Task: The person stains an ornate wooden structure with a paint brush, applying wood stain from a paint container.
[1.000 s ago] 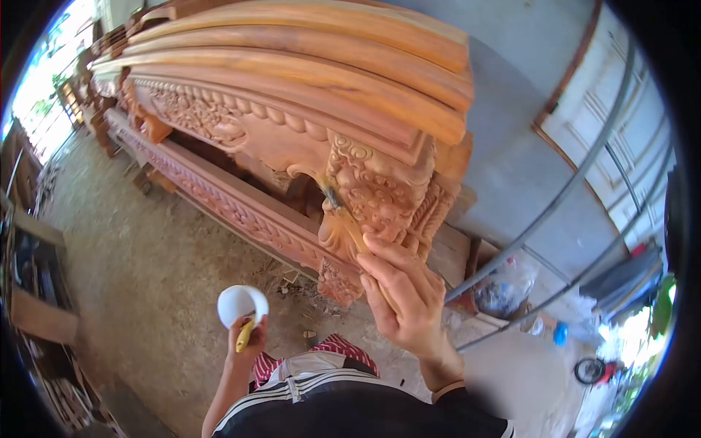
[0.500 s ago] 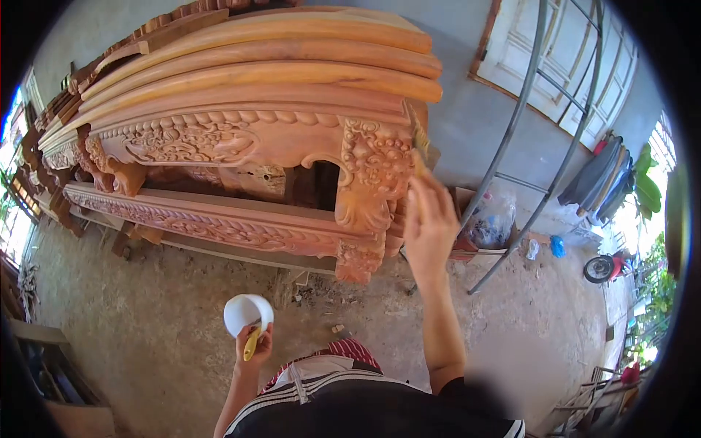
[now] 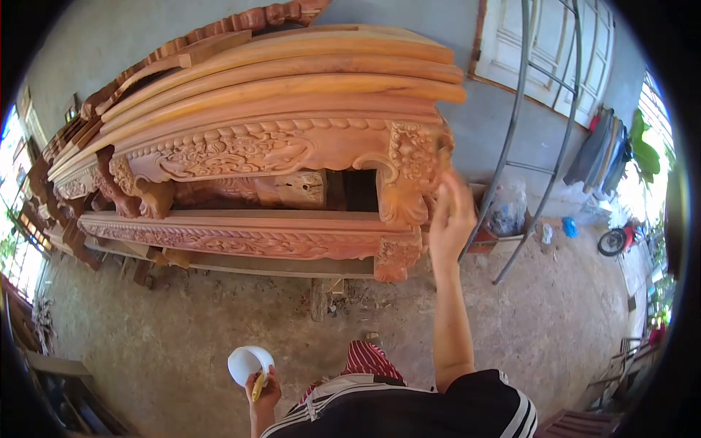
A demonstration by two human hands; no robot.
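My left hand point(image 3: 267, 395) is closed around a white plastic bowl point(image 3: 239, 366) and a yellow-handled brush point(image 3: 258, 387), held low in front of my body. With the fingers of my right hand point(image 3: 454, 223) I grip a paintbrush point(image 3: 443, 162), blurred, against the right end of a carved wooden furniture piece point(image 3: 328, 146). Its corner has raised floral carving, and the brush tip meets the edge there. Below runs a second carved rail point(image 3: 255, 241) with a carved block at its right end.
Several smooth curved wooden lengths point(image 3: 307, 69) lie stacked on top of the carved piece. A metal ladder-like frame point(image 3: 522, 109) leans at the right, beside a box with a plastic bag point(image 3: 507, 208). A red motorbike point(image 3: 617, 239) stands farther right.
My view has shifted, so the furniture sits lower and farther right. The right hand's brush has gone from the upper side edge down to the carved corner. My left hand still holds the bowl.
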